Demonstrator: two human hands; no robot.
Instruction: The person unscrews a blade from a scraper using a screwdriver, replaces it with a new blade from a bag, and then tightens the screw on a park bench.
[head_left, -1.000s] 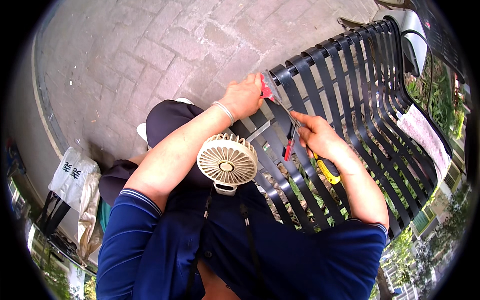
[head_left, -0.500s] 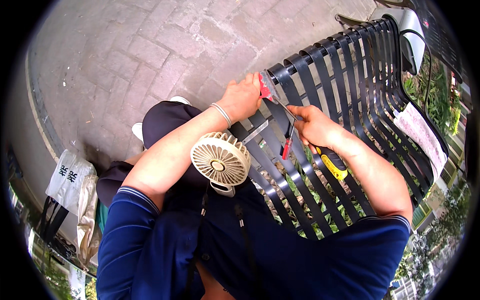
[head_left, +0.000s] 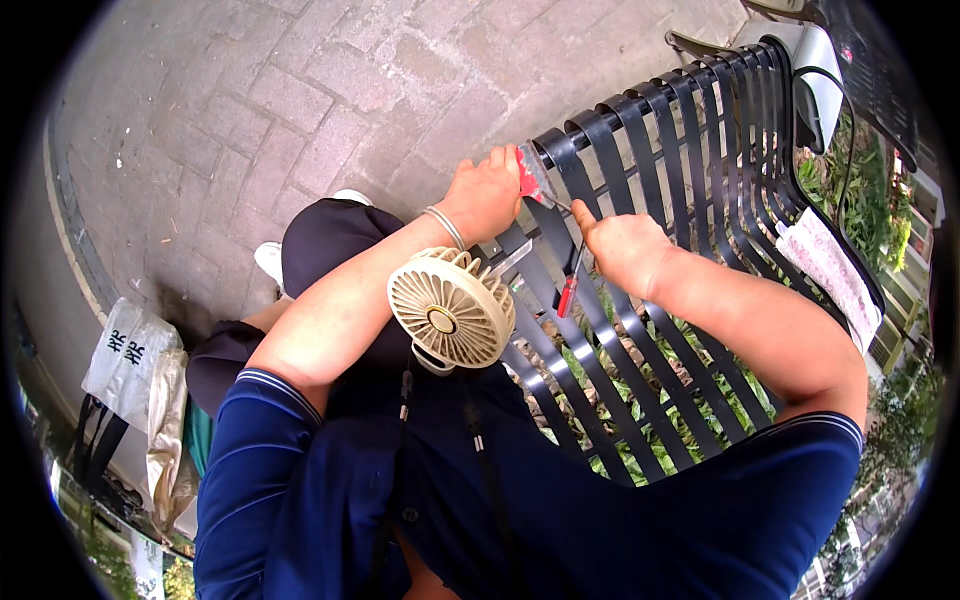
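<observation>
My left hand (head_left: 483, 199) is closed on a flat red-and-grey piece (head_left: 533, 176) at the bench's front edge. My right hand (head_left: 625, 250) grips a tool with a thin metal shaft (head_left: 563, 206), likely a screwdriver; its handle is hidden under the hand now. My index finger points along the shaft, whose tip meets the red-and-grey piece. Just below that hand, a small red-handled tool (head_left: 568, 296) rests on the slats. A flat metal strip (head_left: 512, 260) lies to its left, partly behind the cream fan.
Black bench slats (head_left: 640, 390) stretch to the right. A cream round fan (head_left: 452, 306) hangs before my chest. On the bench's right side lies a pale patterned cloth (head_left: 828, 262), with a grey case (head_left: 818, 95) farther off. Plastic bags (head_left: 125, 355) stand at my left, on paving (head_left: 330, 90).
My right hand has turned and its forearm has swung outward, so the tool's yellow-and-black handle no longer shows. The left hand stays on the red-and-grey piece. The fan has swung slightly right.
</observation>
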